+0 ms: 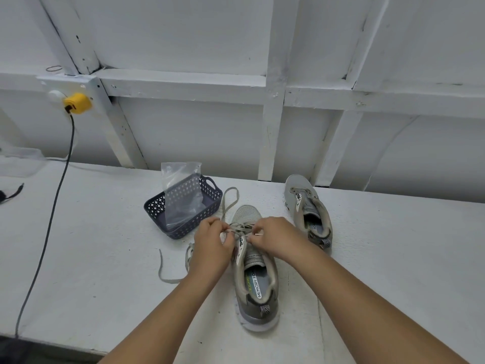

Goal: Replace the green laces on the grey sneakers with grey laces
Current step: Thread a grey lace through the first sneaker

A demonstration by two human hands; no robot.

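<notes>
White painted boards and beams make the wall (199, 132) behind, and below it my hands work on a white table (105, 232). Far to the left of my fingers a dark cable (56, 198) hangs from a yellow plug (77, 103).

Under my fingers lies the near sneaker (256, 274), grey with a pale sole, its heel toward me and its toe away, I think so that the eyelets face up to me. The other sneaker (308, 211) stands just beyond my right hand and shows no lace, as far as I can see.

Beyond my left fingers stands a dark blue basket (183, 208) with a clear plastic bag (182, 190) in it, near enough to reach.

My left hand (214, 245) and my right hand (273, 239) are both curled at the eyelets. The left fingers (225, 228) pinch the lace (228, 203), which loops out past them toward the basket and trails behind my left wrist on the table. It is flat and looks grey-beige. The right fingertips (253, 236) are pressed together on something small near the tongue; I judge it the other end, but cannot tell surely.
</notes>
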